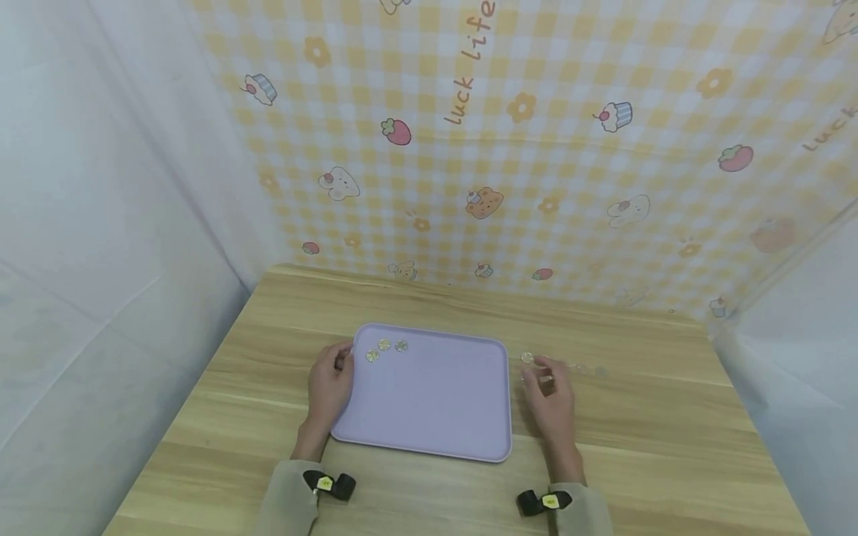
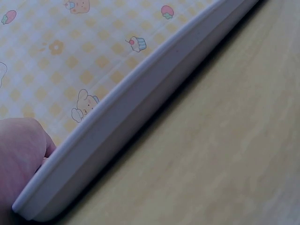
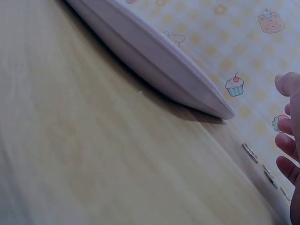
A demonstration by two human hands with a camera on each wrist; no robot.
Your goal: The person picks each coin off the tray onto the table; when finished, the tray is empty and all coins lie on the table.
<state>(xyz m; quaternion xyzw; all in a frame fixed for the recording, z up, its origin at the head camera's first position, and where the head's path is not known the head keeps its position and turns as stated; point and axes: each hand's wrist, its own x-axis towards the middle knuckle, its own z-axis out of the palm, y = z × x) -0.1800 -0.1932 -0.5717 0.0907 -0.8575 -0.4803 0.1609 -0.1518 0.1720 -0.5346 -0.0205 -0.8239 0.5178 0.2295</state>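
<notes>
Your left hand is gripping a lilac tray, right hand hanging loose. Head view alone is showing its coins.

A lavender rectangular tray is laid flat, its left rim held by the left hand. Three small shiny discs are grouped in its far left corner; further discs, seemingly in a row, are partly hidden by the right hand.

Three coins lie back left on the tray, seemingly more coins right of it
</notes>
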